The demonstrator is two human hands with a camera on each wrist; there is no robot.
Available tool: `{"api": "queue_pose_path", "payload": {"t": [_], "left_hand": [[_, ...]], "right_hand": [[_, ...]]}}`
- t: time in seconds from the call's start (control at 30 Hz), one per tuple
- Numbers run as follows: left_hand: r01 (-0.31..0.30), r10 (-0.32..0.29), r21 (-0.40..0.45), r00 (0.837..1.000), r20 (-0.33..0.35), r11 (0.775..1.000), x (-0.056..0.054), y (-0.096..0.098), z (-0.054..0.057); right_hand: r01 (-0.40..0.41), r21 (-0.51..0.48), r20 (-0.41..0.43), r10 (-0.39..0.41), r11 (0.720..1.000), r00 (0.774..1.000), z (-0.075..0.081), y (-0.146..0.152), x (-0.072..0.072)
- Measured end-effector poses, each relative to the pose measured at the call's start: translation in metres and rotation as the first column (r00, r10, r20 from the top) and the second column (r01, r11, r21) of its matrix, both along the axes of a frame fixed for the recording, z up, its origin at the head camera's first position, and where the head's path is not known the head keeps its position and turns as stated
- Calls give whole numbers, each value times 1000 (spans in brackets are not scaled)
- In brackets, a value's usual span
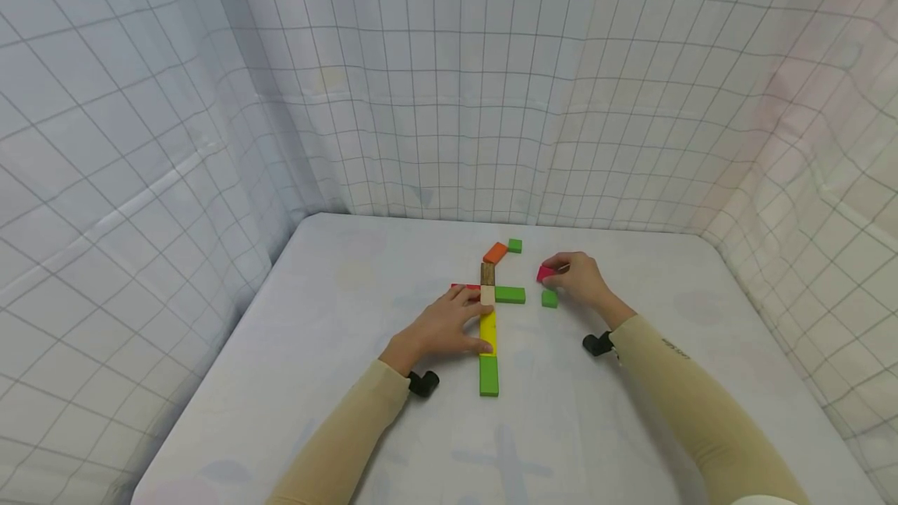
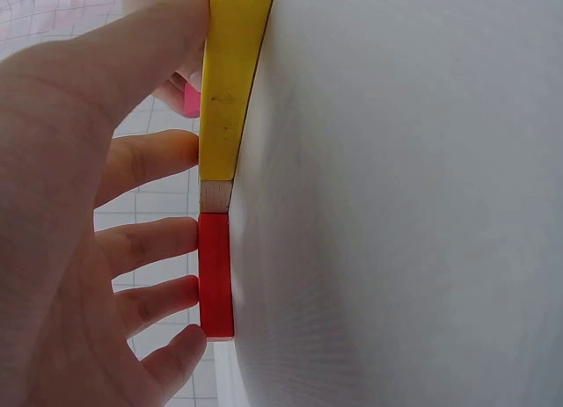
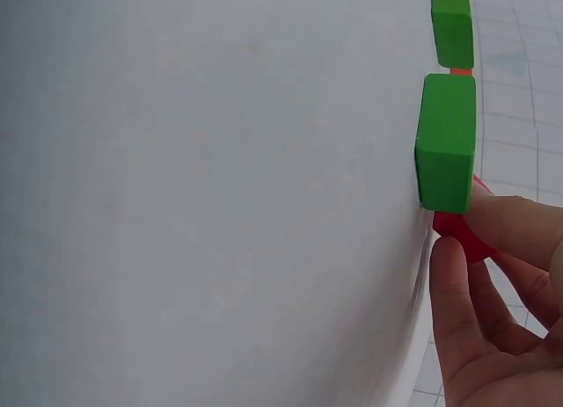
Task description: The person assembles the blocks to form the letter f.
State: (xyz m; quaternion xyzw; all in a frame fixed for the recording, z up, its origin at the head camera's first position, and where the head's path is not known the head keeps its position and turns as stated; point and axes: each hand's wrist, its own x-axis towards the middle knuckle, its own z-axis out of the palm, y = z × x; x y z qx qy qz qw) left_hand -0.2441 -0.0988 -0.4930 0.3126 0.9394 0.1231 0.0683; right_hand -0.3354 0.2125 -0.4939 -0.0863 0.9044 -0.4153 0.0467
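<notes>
My left hand (image 1: 443,326) rests its fingertips on the yellow block (image 1: 487,335) and on the red block (image 2: 215,275), fingers spread and gently bent. Between these two lies a pale wooden block (image 1: 487,296), the centre of a cross-shaped row. A long green block (image 1: 510,295) extends from it to the right, and a brown block (image 1: 487,274) lies beyond it. Off to the right, my right hand (image 1: 581,280) pinches a pink-red block (image 1: 543,273) between thumb and fingers. Just nearer than that block sits a small green block (image 1: 549,299), which partly covers it in the right wrist view.
An orange block (image 1: 495,253) lies slanted at the far end of the row, with another small green block (image 1: 515,245) at its corner. The near end is a green block (image 1: 489,376). Grid-patterned curtains (image 1: 449,100) surround the white table (image 1: 316,318).
</notes>
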Motion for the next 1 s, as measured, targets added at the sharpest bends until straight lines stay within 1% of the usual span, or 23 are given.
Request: {"api": "queue_pose_path", "payload": {"t": [0.17,0.4,0.6,0.83,1.0], "left_hand": [[1,-1,-4,1000,5,1000,0,0,1],[-3,3,-9,1000,-2,1000,0,1,-1],[-10,10,-6,1000,1,1000,0,1,-2],[-14,14,-4,1000,12,1000,2,2,-1],[-11,11,0,1000,5,1000,2,2,0]], "right_hand": [[13,-13,-1,-13,1000,1000,-1,0,-2],[39,-29,2,-39,999,999,-3,-1,-7],[54,-37,-10,-55,998,998,-1,-2,-12],[75,-57,14,-74,996,997,-2,-2,-20],[93,-73,-2,-93,993,996,-2,-5,-27]]}}
